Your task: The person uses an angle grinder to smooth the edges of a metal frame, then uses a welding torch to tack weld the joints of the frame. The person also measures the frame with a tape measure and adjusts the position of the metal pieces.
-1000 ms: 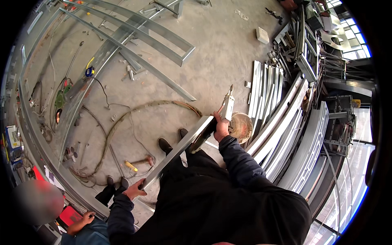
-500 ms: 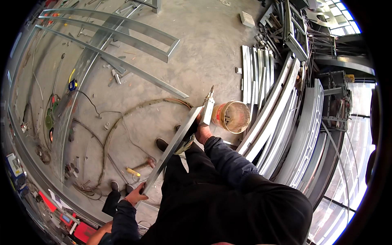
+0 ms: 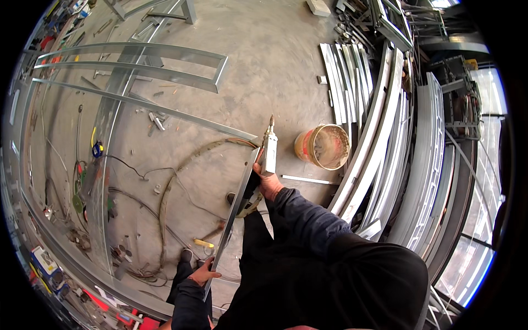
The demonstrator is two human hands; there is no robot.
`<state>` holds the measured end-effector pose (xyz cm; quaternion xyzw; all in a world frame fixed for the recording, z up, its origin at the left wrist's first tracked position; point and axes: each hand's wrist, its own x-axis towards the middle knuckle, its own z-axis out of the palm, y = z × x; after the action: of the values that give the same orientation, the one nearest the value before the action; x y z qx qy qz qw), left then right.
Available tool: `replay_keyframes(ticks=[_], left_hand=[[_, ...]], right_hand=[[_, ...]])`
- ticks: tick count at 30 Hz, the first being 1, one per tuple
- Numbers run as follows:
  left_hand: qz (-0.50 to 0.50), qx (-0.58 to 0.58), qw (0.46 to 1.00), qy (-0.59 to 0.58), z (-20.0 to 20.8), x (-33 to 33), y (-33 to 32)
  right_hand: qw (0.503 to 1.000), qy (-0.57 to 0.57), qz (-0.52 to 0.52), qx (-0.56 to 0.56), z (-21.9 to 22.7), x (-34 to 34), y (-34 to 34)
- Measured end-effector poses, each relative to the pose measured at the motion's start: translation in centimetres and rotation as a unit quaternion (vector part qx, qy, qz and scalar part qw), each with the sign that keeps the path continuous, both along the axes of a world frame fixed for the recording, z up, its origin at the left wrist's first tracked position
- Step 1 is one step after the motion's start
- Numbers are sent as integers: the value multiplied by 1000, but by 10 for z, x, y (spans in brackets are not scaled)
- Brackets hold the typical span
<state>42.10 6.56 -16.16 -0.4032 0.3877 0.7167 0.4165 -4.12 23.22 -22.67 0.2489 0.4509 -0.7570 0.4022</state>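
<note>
A long grey metal bar [image 3: 235, 212] slants across in front of me. Near its lower end, my left hand [image 3: 204, 273] is closed around it, thumb on the near side. The bar's upper end is close to the tip of a side of a large metal frame [image 3: 181, 117]; whether they touch I cannot tell. My right hand [image 3: 270, 186] is wrapped round a tool [image 3: 269, 154] with a silver box-shaped body and a narrow pointed metal nozzle pointing away from me. This hand is beside the bar's upper end; its fingertips are hidden.
A round bucket [image 3: 329, 147] stands right of the tool, near a thin strip [image 3: 311, 179]. Stacked metal profiles [image 3: 369, 132] line the right. Hoses [image 3: 164, 206], a yellow-handled tool [image 3: 203, 242] and a blue tape measure [image 3: 97, 149] lie left. A shoe [image 3: 187, 255], apparently another person's, is near my left hand.
The bar has turned steeper, its lower end swinging right with my left hand. Its upper end is nearer the frame's side. My right hand and the tool are farther from the bucket.
</note>
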Motion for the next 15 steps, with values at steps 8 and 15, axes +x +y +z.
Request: replay_keyframes(ticks=[8, 15], left_hand=[[45, 37, 998, -32, -19, -59, -18], [23, -2, 972, 232, -57, -159, -24]], right_hand=[[998, -13, 9, -56, -37, 0, -10], [997, -51, 7, -55, -17, -4, -8]])
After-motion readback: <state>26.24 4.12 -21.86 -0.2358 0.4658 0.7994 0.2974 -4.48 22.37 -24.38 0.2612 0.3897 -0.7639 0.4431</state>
